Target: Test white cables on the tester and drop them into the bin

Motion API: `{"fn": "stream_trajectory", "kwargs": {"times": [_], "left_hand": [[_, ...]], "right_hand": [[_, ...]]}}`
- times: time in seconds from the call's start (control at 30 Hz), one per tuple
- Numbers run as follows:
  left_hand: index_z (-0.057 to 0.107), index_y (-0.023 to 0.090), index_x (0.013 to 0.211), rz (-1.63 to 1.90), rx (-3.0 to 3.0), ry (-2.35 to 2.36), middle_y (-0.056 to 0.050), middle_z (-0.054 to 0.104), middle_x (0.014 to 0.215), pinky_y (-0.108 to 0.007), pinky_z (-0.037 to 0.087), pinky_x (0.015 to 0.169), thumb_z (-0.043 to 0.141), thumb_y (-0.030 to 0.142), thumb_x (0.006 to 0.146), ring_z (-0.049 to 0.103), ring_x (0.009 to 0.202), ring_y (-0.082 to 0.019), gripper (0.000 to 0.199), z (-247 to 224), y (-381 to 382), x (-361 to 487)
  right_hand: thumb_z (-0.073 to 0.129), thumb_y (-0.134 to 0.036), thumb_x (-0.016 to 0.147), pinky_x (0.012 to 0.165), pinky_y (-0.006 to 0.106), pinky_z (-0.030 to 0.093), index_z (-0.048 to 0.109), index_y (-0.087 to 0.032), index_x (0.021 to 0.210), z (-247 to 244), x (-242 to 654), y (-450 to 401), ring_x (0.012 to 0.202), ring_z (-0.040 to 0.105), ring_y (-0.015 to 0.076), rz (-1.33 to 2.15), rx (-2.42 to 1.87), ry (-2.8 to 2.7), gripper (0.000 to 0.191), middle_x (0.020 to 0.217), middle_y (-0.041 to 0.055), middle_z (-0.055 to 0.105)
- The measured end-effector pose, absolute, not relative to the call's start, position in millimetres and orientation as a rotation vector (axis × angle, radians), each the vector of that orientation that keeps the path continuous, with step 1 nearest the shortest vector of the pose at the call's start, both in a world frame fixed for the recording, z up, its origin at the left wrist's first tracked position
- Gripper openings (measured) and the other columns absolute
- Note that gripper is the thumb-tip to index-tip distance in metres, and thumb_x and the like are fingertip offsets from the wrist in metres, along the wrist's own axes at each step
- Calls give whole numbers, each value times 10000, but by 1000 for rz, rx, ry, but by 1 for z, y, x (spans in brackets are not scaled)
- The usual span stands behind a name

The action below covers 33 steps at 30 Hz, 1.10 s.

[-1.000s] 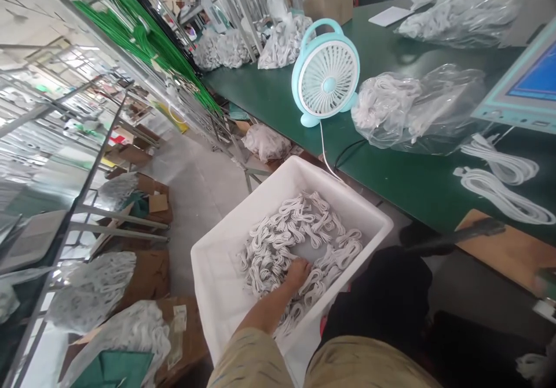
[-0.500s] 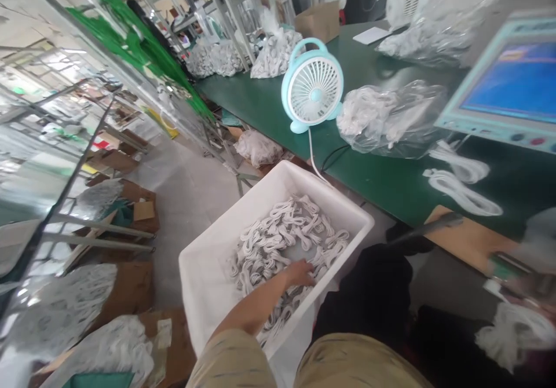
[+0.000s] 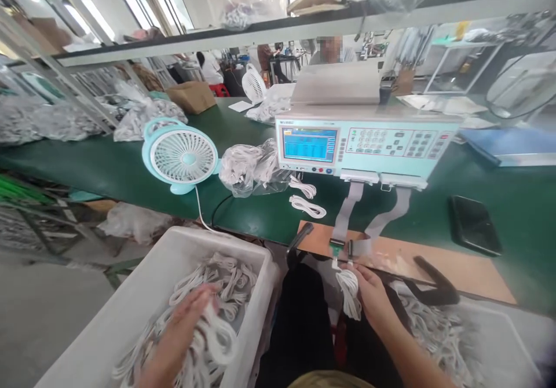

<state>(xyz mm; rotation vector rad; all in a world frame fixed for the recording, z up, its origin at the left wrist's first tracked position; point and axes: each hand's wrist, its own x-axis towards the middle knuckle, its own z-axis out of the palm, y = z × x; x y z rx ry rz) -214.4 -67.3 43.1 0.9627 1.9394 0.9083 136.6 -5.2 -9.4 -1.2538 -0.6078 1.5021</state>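
My left hand (image 3: 189,315), blurred by motion, is over the white bin (image 3: 171,243), its fingers closed around a coiled white cable (image 3: 223,341). Below it lies a heap of similar coiled cables (image 3: 230,281). My right hand (image 3: 369,289) pinches the connector end of another coiled white cable (image 3: 348,295) at the small green adapter board (image 3: 336,249). The cable's coil hangs below the table edge; whether both its plugs are seated I cannot tell. Grey ribbon cables (image 3: 347,211) run from the adapters up to the tester (image 3: 369,145), whose blue screen is lit.
A light-blue fan (image 3: 182,156) and a bag of cables (image 3: 247,168) stand left of the tester. Two coiled cables (image 3: 307,206) lie before it. A phone (image 3: 474,224) lies right of the wooden board (image 3: 469,272). Another cable-filled bin (image 3: 499,330) sits lower right.
The view has swung right, bringing the whole tester and my right hand into clear sight. My left hand, earlier reaching among the cables in the bin, now has a coiled cable in it.
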Motion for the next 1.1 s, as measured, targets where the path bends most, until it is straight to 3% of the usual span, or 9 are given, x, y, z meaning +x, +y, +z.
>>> {"fn": "stream_trajectory", "kwargs": {"times": [0.1, 0.17, 0.33, 0.47, 0.6, 0.83, 0.97, 1.1], "left_hand": [[642, 199, 815, 758, 968, 1503, 23, 532, 506, -235, 325, 453, 540, 578, 716, 443, 442, -127, 405, 48, -36, -126], [665, 184, 862, 668, 1023, 1354, 17, 537, 486, -228, 313, 456, 532, 580, 730, 437, 436, -120, 438, 36, -14, -70], [628, 139, 709, 780, 895, 1171, 32, 476, 485, -224, 309, 473, 577, 560, 720, 404, 447, -97, 424, -2, 18, 3], [553, 140, 599, 946, 855, 1121, 30, 458, 565, -220, 348, 558, 628, 419, 695, 420, 559, -100, 304, -13, 15, 13], [458, 162, 548, 1007, 880, 1163, 47, 371, 555, -205, 311, 536, 597, 352, 709, 358, 553, -90, 285, -11, 7, 16], [481, 163, 582, 963, 885, 1180, 39, 402, 572, -209, 334, 566, 587, 447, 742, 393, 577, -100, 343, -11, 9, 15], [457, 162, 552, 938, 903, 1177, 44, 387, 542, -207, 313, 533, 584, 444, 749, 366, 537, -88, 367, -12, -5, 16], [533, 161, 673, 825, 841, 1166, 30, 480, 524, -205, 294, 475, 546, 459, 774, 385, 461, -83, 315, -11, -18, 9]], "right_hand": [[769, -493, 631, 573, 261, 427, 690, -176, 710, -8, 138, -7, 593, 565, 182, 1454, -1265, -622, 336, 617, 7, 640], [758, -524, 630, 562, 265, 423, 670, -173, 675, -7, 138, -7, 572, 550, 180, 1428, -1285, -643, 364, 597, 8, 625], [747, -562, 607, 539, 275, 416, 618, -175, 630, -4, 136, -7, 537, 515, 175, 1429, -1277, -658, 410, 572, 8, 601], [756, -549, 593, 529, 261, 386, 592, -176, 609, -5, 133, -7, 513, 464, 147, 1384, -1298, -641, 407, 542, -11, 564], [731, -574, 605, 514, 257, 363, 575, -177, 582, -4, 132, -8, 504, 432, 138, 1325, -1338, -705, 428, 525, -20, 529], [702, -583, 639, 538, 260, 376, 580, -182, 631, -5, 131, -7, 539, 437, 146, 1308, -1322, -720, 419, 571, -16, 528], [683, -576, 667, 503, 250, 345, 499, -197, 571, 1, 124, -21, 518, 393, 133, 1324, -1366, -776, 431, 538, -34, 449], [593, -572, 740, 489, 260, 350, 487, -218, 606, -1, 165, -52, 514, 402, 146, 1376, -1471, -942, 393, 557, -31, 438]]}}
